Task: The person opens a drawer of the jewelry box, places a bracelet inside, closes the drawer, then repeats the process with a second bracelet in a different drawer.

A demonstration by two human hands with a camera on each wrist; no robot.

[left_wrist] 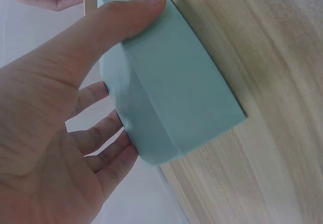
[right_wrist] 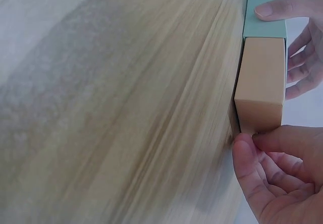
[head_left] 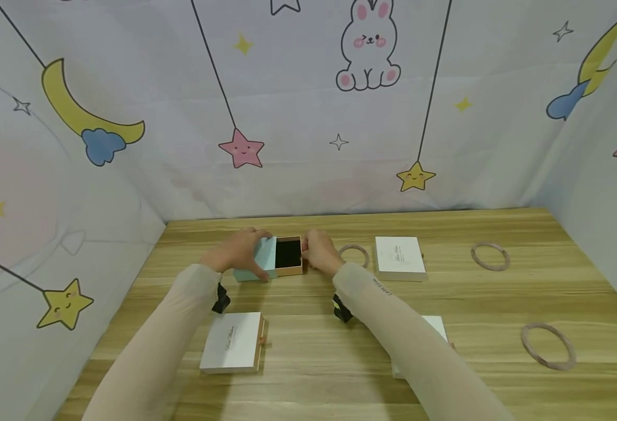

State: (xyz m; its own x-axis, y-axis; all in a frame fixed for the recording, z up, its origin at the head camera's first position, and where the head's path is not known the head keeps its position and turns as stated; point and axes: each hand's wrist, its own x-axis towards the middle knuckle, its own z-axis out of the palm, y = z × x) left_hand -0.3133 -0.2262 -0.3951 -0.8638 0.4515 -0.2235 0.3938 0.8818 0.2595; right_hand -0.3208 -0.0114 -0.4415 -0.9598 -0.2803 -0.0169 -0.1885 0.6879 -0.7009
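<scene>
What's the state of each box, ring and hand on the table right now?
teal sleeve box: slid partly open, black-lined drawer sticking out to the right.
left hand: grips the teal sleeve.
right hand: pinches the drawer's end.
white box far right: closed.
white box near left: closed.
white box under right forearm: mostly hidden.
three bangles: flat on the table, loose.

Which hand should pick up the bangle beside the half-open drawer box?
Right, probably. The right hand pinches the tan drawer, with the nearest bangle just beyond it. The left hand grips the teal sleeve on the far side.
</scene>
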